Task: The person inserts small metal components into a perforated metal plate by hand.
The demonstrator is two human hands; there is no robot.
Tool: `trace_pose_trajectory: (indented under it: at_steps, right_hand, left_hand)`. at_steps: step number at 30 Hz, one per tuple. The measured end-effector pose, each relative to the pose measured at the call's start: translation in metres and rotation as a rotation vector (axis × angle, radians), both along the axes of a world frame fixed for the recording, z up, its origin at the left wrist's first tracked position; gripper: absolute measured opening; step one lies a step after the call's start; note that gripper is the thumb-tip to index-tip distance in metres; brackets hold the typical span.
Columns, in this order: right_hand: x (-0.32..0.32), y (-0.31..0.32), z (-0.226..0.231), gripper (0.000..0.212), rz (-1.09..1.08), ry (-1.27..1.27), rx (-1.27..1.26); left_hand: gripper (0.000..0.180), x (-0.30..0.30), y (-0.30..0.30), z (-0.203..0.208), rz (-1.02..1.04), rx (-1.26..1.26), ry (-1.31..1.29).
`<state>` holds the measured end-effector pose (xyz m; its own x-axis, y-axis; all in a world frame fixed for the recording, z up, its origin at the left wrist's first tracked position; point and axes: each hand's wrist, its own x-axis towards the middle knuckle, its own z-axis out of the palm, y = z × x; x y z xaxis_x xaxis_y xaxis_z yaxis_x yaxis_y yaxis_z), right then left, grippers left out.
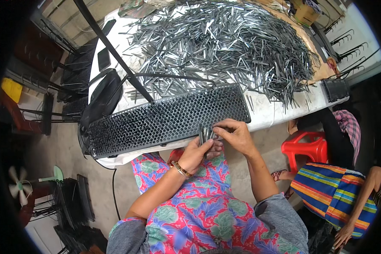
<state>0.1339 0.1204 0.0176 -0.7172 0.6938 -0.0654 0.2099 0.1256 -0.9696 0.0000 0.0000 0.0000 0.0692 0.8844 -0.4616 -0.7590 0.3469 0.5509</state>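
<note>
Just below the centre of the frame, the left hand (197,153) sits at the end of a forearm that slants up and rightward from the lower left. Its fingers curl closed around a small bunch of dark strips (202,134), the thumb laid along the near side, and the strips stand roughly upright out of the grip. A beaded bracelet (182,169) circles that wrist.

The right hand (237,134) comes in from the right of centre, its forearm rising steeply and the wrist bent so that the hand points left. Thumb and index finger are nearly together at the upper ends of the bunch; I cannot tell whether they grip a strip.

Both hands are at the near edge of a black perforated panel (169,118), which slants across the middle. A large heap of loose strips (224,42) spreads over the white-covered table (264,114) at the top.
</note>
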Motion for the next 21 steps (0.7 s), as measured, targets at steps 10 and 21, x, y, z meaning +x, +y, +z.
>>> trace_pose_trajectory:
  at_steps: [10, 21]
  right_hand:
    - [0.009, 0.008, 0.008, 0.017, -0.225, 0.084, -0.202]
    - [0.001, 0.07, -0.011, 0.015, -0.461, 0.138, 0.484]
  left_hand:
    - [0.021, 0.004, -0.002, -0.01, 0.034, 0.009, 0.148]
    - [0.019, 0.006, 0.003, -0.011, 0.047, -0.099, 0.014]
